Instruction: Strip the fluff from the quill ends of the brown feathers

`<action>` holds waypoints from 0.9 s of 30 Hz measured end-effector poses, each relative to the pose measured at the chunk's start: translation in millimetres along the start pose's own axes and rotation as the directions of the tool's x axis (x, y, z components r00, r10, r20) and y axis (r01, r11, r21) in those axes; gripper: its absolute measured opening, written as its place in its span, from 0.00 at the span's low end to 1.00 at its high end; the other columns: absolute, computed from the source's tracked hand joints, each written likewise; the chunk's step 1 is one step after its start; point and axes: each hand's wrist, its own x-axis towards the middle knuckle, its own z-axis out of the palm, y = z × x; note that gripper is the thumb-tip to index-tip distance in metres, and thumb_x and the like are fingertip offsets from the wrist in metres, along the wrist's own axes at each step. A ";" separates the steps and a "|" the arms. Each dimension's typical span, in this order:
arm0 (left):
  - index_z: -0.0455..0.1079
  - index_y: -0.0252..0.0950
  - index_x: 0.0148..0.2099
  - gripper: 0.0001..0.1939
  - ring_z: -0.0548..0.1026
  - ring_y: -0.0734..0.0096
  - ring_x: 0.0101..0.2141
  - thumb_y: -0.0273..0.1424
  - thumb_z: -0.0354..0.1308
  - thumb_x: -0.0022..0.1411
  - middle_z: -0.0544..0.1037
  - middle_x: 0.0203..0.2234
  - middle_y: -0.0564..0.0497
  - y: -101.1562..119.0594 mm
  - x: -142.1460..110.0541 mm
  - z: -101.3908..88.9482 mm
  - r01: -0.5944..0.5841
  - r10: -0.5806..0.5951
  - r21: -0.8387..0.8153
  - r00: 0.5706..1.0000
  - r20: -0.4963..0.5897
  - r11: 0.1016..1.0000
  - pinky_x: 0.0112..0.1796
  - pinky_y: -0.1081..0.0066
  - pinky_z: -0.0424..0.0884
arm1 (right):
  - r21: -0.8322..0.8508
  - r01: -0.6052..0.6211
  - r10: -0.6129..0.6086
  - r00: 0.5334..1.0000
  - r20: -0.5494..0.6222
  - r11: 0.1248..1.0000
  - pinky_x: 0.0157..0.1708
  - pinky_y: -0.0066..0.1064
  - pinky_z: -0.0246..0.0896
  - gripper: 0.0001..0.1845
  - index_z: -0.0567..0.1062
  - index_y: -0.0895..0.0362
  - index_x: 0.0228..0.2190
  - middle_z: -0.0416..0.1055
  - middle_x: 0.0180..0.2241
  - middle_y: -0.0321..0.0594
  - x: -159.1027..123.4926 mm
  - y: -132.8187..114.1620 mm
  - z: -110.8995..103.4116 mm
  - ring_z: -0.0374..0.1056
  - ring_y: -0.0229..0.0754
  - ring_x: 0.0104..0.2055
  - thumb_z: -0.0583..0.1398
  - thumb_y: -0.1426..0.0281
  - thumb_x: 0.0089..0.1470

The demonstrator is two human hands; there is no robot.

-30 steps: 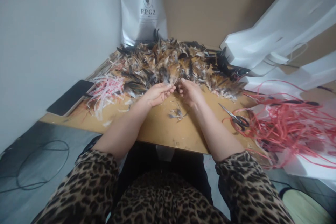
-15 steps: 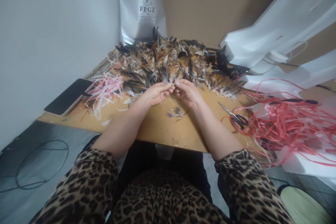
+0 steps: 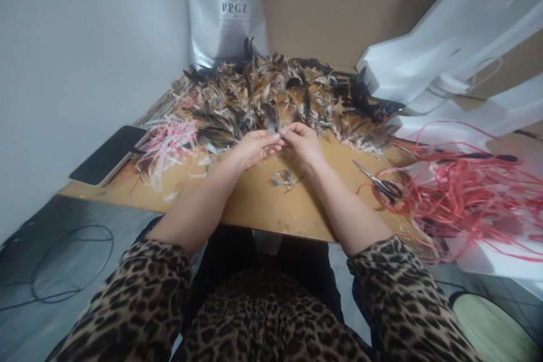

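Observation:
My left hand is closed in a pinch, thumb against fingers, at the front of a heap of brown and black feathers. Its fingertips meet those of my right hand, which is also pinched shut. A small greyish feather sticks up from between them, its lower end hidden by the fingers. Just below the hands, a few loose grey feather bits lie on the tan tabletop.
Left of the heap lie pink and white strips and a phone. On the right are scissors and a tangle of red ribbon. A silver bag stands behind; white sheets lean at the right.
My right hand has turned inward and its fingers now lie over the left fingertips. The small feather has shifted slightly right with the hands. The whole view has moved a little.

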 end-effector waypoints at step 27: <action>0.73 0.27 0.26 0.05 0.71 0.82 0.19 0.23 0.62 0.54 0.76 0.19 0.48 -6.7 3.9 -2.6 -0.117 0.137 0.265 0.989 -0.058 0.957 0.22 0.81 0.65 | -0.005 0.016 -0.017 0.996 -0.091 1.000 0.20 0.23 0.52 0.17 0.68 0.57 0.18 0.65 0.15 0.28 -2.5 6.5 5.8 0.59 0.30 0.19 0.69 0.62 0.33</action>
